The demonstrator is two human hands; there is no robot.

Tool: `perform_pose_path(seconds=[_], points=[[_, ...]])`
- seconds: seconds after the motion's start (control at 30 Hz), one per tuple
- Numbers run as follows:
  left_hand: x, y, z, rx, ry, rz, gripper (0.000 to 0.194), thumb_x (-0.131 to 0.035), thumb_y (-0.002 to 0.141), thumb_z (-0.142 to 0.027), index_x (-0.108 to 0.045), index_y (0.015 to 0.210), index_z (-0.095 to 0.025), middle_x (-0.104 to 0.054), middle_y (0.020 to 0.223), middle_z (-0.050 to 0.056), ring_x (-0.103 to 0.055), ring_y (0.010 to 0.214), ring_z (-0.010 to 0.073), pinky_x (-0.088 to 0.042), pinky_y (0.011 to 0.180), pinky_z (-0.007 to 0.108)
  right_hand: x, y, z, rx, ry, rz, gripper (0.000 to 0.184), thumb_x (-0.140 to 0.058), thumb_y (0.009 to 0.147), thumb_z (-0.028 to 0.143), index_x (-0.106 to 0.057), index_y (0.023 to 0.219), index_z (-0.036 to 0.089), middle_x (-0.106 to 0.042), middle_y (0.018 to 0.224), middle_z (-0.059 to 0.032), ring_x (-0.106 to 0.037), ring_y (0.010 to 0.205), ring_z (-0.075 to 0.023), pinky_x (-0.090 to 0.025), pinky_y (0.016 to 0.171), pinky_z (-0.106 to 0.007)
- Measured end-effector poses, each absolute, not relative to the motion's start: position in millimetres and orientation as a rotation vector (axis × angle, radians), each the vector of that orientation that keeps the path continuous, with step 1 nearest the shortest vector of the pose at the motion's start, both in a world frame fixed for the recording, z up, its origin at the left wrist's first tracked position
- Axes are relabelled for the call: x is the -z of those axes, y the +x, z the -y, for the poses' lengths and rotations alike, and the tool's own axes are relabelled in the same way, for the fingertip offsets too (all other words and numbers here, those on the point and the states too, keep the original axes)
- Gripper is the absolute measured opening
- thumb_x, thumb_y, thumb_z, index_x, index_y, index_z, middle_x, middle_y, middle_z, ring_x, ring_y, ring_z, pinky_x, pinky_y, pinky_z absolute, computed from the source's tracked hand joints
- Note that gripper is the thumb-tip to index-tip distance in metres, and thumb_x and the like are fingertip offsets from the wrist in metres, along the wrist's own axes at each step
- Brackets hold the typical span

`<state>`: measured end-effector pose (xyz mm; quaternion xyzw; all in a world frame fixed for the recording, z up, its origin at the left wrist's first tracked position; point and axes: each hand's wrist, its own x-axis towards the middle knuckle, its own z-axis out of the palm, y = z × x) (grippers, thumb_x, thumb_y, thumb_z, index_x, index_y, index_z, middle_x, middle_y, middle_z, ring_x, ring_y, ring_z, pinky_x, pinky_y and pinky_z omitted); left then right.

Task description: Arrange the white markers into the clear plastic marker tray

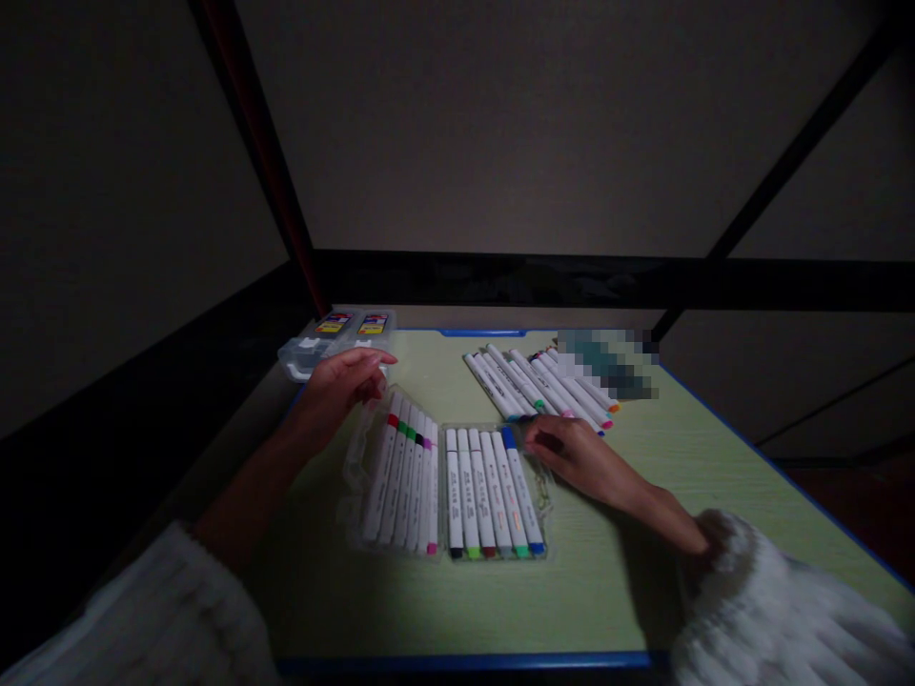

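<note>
A clear plastic case [355, 467] lies unfolded on the table, its left half raised at a slant. White markers [401, 476] with coloured bands fill the left half. More white markers [480, 491] stand side by side in the right half, the rightmost being a blue-capped marker [516, 476]. Over the case's upper left corner hovers my left hand [343, 386], index finger stretched, other fingers loosely curled, nothing visible in it. My right hand [572, 457] is at the upper right edge, beside the blue cap. Its fingers are bent together; anything between them is hidden.
Beyond my right hand, several loose white markers [536, 381] lie slanted in a pile, next to a blurred greenish item [607, 362]. Clear cases with labels [350, 329] stand at the back left. The pale green table [457, 610] has a blue rim.
</note>
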<state>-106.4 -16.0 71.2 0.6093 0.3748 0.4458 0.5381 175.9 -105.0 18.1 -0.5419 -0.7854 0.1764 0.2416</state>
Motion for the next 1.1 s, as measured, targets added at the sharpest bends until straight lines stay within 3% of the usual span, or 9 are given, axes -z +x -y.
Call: perform_pose_path(seconds=[0.43, 0.57, 0.67, 0.83, 1.1], points=[[-71, -101, 23, -1.073, 1.503, -0.752, 0.025, -0.054, 0.072, -0.033, -0.06, 0.089, -0.016, -0.058, 0.069, 0.001, -0.048, 0.056, 0.0084, -0.038, 0.052, 0.02, -31, 168, 112, -0.595, -1.31, 2.11, 0.015, -0.046, 0.083, 0.022, -0.057, 0.076, 0.016, -0.057, 0.075, -0.0031, -0.052, 0.069, -0.0142, -0.041, 0.062, -0.029], [-66, -103, 20, -1.07, 1.532, -0.704, 0.027, -0.053, 0.075, -0.034, -0.059, 0.093, -0.016, -0.061, 0.073, 0.002, -0.051, 0.06, 0.0098, -0.04, 0.055, 0.021, -32, 167, 115, -1.04, -1.106, 1.958, 0.019, -0.05, 0.083, 0.032, -0.058, 0.089, 0.016, -0.058, 0.083, -0.0045, -0.054, 0.076, -0.0141, -0.044, 0.067, -0.03], [-64, -104, 19, -1.047, 1.542, -0.703, 0.027, -0.053, 0.075, -0.034, -0.058, 0.095, -0.016, -0.063, 0.078, 0.004, -0.053, 0.062, 0.0103, -0.04, 0.055, 0.022, -32, 163, 117, -1.512, -0.83, 1.843, 0.038, -0.051, 0.08, 0.044, -0.054, 0.107, 0.017, -0.059, 0.099, -0.0084, -0.055, 0.09, -0.0158, -0.044, 0.079, -0.033], [-64, -102, 20, -1.019, 1.563, -0.607, 0.032, -0.054, 0.075, -0.038, -0.057, 0.097, -0.015, -0.065, 0.087, 0.007, -0.057, 0.064, 0.012, -0.042, 0.057, 0.023, -32, 156, 120, -2.024, -0.57, 1.599, 0.061, -0.05, 0.075, 0.056, -0.043, 0.123, 0.02, -0.04, 0.131, -0.0137, -0.045, 0.114, -0.0216, -0.035, 0.093, -0.037], [-63, -99, 23, -0.954, 1.55, -0.41, 0.033, -0.057, 0.076, -0.035, -0.057, 0.103, -0.017, -0.065, 0.1, 0.009, -0.062, 0.075, 0.0147, -0.045, 0.067, 0.025, -24, 155, 118, -2.225, -0.485, 1.437, 0.082, -0.046, 0.07, 0.066, -0.023, 0.135, 0.022, -0.016, 0.144, -0.0125, -0.031, 0.124, -0.0248, -0.027, 0.098, -0.039]])
